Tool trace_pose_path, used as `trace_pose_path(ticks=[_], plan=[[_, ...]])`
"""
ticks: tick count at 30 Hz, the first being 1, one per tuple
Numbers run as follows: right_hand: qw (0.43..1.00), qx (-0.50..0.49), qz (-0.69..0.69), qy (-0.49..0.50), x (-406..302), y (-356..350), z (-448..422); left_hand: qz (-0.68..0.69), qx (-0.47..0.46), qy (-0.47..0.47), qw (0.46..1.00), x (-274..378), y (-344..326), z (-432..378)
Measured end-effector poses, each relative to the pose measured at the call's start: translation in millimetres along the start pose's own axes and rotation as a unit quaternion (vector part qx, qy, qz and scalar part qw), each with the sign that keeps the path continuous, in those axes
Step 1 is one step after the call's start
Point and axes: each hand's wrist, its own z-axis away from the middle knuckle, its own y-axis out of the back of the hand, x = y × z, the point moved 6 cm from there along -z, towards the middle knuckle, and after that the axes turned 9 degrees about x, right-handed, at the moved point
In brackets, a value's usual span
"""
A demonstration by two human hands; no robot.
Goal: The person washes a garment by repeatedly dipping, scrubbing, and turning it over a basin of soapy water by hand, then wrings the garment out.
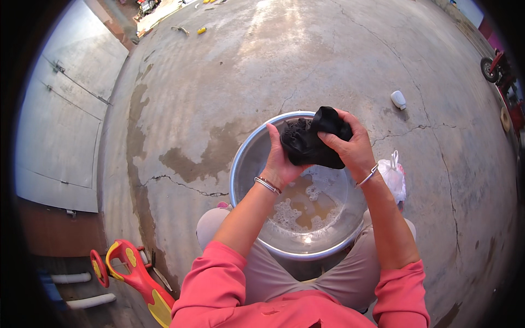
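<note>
A bunched black cloth item [313, 143] is held over the far side of a round metal basin [254, 242]; its exact kind cannot be made out. My left hand [281, 162] supports it from below and the left, thumb pointing up and the other fingers hidden beneath. Pinched between the thumb and fingers of my right hand [352, 143] is its upper right part, a folded-over flap. Cloudy brownish water with patches of suds [309, 205] lies in the basin, which sits between my knees.
A white bottle [398, 100] lies on the cracked concrete floor [328, 74] at the far right. Beside the basin's right side is a tied white plastic bag [392, 180]. A red and yellow ride-on toy [135, 270] stands at the lower left, near a metal door [65, 135].
</note>
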Motion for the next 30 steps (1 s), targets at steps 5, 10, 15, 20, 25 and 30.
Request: trace_pose_path(ticks=[5, 10, 15, 20, 25, 30], plan=[[0.984, -0.017, 0.112, 0.139, -13, -4, 12, 0.013, -0.034, -0.052, 0.998, 24, -5, -5], [0.952, -0.061, 0.206, 0.22, -26, -40, 52, -0.011, 0.039, -0.067, 0.997, 18, 5, -11], [0.894, -0.05, 0.294, 0.334, -16, -59, 67, 0.026, 0.035, -0.058, 0.997, -13, 9, -6], [0.962, 0.151, 0.206, 0.091, 39, -1, -7, -0.066, 0.13, -0.044, 0.988, -43, 2, -8], [0.962, 0.032, 0.162, 0.218, -20, -56, 36, 0.01, 0.014, -0.077, 0.997, 2, 23, -14], [0.924, 0.019, 0.192, 0.329, -30, -77, 55, 0.037, -0.098, -0.103, 0.989, 2, 20, 5]])
